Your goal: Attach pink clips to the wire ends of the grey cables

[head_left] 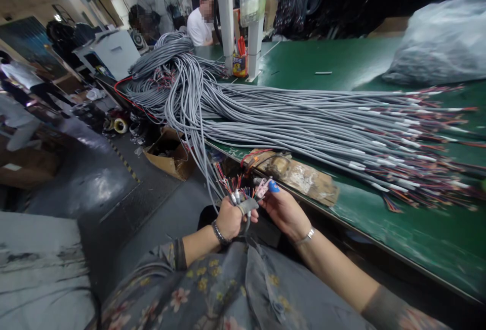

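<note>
My left hand (pixel 230 218) is closed around the ends of several grey cables, whose bared coloured wires (pixel 236 184) fan upward. A grey band (pixel 248 205) lies across this bunch at the fingers. Close on its right, my right hand (pixel 285 211) has thumb and fingers pinched together at the wire tips, with blue wrapping on one digit. Between them shows a small pale pink piece (pixel 262 187), too small to identify. The held cables run up to the large heap of grey cables (pixel 266 112) on the green bench (pixel 379 223).
Taped cardboard (pixel 304 175) covers the bench edge in front of me. An open carton (pixel 170 155) stands on the floor at left. White posts (pixel 226 16) rise from the bench near a small tool holder (pixel 240 62). A plastic bag (pixel 440 41) sits far right; a person (pixel 199 26) sits behind.
</note>
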Motion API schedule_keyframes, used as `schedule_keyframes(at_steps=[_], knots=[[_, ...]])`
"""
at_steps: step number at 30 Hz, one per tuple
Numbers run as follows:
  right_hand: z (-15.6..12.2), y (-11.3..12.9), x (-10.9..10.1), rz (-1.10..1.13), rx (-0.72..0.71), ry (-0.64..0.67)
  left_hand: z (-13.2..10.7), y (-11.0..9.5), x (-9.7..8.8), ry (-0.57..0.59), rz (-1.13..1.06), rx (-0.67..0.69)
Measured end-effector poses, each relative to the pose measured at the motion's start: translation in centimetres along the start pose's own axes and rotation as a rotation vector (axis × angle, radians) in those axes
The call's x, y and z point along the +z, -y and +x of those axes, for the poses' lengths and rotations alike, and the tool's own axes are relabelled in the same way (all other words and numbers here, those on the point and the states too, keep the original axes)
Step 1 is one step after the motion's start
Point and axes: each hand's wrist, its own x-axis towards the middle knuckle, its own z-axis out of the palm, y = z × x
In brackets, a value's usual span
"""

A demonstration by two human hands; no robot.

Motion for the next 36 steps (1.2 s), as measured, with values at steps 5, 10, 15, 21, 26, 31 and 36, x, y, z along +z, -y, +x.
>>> schedule_keyframes(at_steps=[5,10,15,21,26,31,36], knots=[[-0.1,-0.1,0.3,0.001,-0.001,-0.015,0.1,0.2,0.0,0.004,0.023,0.001],[-0.2,-0.1,0.0,0.018,0.039,0.058,-0.4,0.2,-0.4,0.029,0.024,0.008],[-0.1,0.4,-0.1,0.006,0.100,0.095,-1.1,0.0,-1.3,0.002,0.006,0.048],[0.2,0.1,-0.1,-0.106,-0.016,-0.031,-0.8,-0.8,-0.8,-0.099,-0.052,0.126],[0.2,-0.2,-0.6,-0.144,-0.033,-0.053,-0.2,-0.5,0.0,-0.083,-0.001,0.137],[-0.1,0.1,-0.2,-0.078,0.001,0.023,0.0,-0.2,0.2,-0.068,0.040,0.153],[-0.3,0.3,0.1,-0.006,0.003,0.012,0.0,0.1,0.0,-0.059,0.050,0.142]])
